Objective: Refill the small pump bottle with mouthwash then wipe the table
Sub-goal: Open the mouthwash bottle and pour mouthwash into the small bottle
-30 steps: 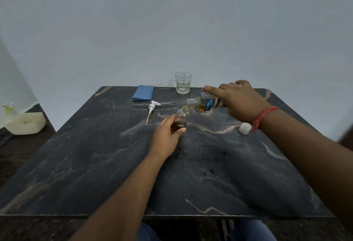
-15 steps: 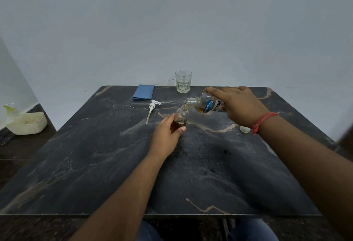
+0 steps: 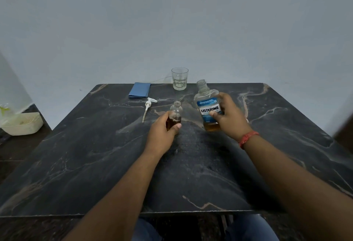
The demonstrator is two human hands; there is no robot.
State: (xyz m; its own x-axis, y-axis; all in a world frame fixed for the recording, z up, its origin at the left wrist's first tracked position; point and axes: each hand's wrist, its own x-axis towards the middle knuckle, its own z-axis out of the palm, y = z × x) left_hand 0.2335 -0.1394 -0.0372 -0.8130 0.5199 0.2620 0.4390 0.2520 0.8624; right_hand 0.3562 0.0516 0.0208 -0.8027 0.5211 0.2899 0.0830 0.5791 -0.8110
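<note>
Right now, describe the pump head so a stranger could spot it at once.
On the dark marble table, look toward the far edge, just in front of the folded blue cloth. The pump head lies flat left of the small bottle: the only white piece, trailing a thin tube.

- A plain pale grey-blue wall [image 3: 172, 21] fills the upper half, evenly and softly lit.
- A dark marble worktop [image 3: 86, 164] with pale veins stands against it.
- Dark floor [image 3: 17, 149] at the left carries a cream plastic basket [image 3: 23, 125].
</note>
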